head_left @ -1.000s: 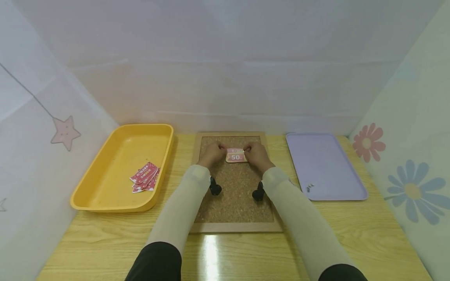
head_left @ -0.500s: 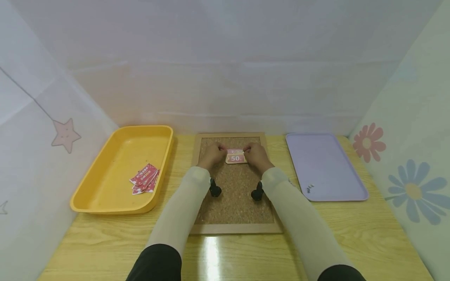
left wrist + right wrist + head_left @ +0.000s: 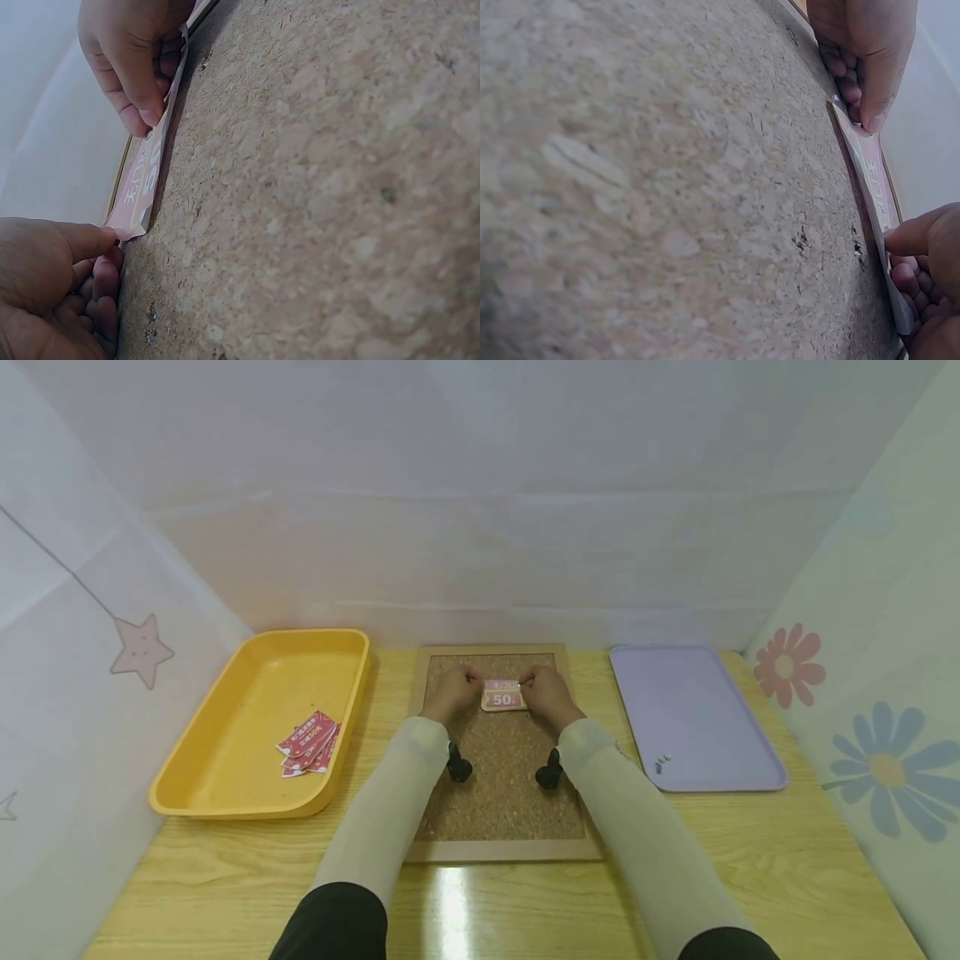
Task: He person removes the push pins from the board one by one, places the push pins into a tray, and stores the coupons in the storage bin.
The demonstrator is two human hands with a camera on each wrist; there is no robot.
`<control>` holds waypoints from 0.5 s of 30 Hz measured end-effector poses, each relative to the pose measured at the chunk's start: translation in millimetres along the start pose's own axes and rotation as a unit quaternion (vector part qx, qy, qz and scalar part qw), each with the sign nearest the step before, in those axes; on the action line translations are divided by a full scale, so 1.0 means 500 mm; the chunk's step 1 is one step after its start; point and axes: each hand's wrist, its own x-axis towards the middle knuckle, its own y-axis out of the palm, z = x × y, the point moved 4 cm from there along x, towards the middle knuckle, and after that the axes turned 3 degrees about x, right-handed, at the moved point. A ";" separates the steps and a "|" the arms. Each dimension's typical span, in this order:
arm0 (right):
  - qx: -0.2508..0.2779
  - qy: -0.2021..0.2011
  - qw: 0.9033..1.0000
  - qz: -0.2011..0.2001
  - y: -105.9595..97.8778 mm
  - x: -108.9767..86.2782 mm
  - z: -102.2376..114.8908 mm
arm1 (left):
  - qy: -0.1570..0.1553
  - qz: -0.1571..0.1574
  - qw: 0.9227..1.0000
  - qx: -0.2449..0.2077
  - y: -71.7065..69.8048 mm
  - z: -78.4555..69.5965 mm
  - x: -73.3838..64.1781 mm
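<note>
A pink paper coupon [image 3: 502, 698] printed with "50" lies over the upper part of a wood-framed cork board [image 3: 504, 793]. My left hand [image 3: 455, 692] pinches its left end between thumb and fingers. At the other end, the thumb and fingertips of my right hand [image 3: 550, 695] pinch near the top right corner, where a tiny shiny spot shows; what it is, I cannot tell. In the left wrist view the coupon [image 3: 144, 180] bends slightly, its lower edge lifted off the cork. The right wrist view shows the coupon [image 3: 871, 169] stretched between both hands.
On the left stands a yellow tray [image 3: 255, 693] with several pink coupons [image 3: 309, 742] overlapping inside. A flat lilac tray [image 3: 697, 710] lies to the right, bearing a few tiny silvery pieces [image 3: 662, 763] near its front left corner. White patterned sheets enclose the wooden table [image 3: 262, 885].
</note>
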 end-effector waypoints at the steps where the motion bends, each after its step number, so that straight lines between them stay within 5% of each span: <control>1: -0.004 -0.002 1.000 0.001 0.001 0.000 0.000 | 0.000 0.000 1.000 -0.001 0.000 0.000 0.000; 15: 0.002 -0.001 1.000 0.013 0.000 0.003 -0.002 | 0.005 -0.003 1.000 0.003 -0.001 0.000 -0.004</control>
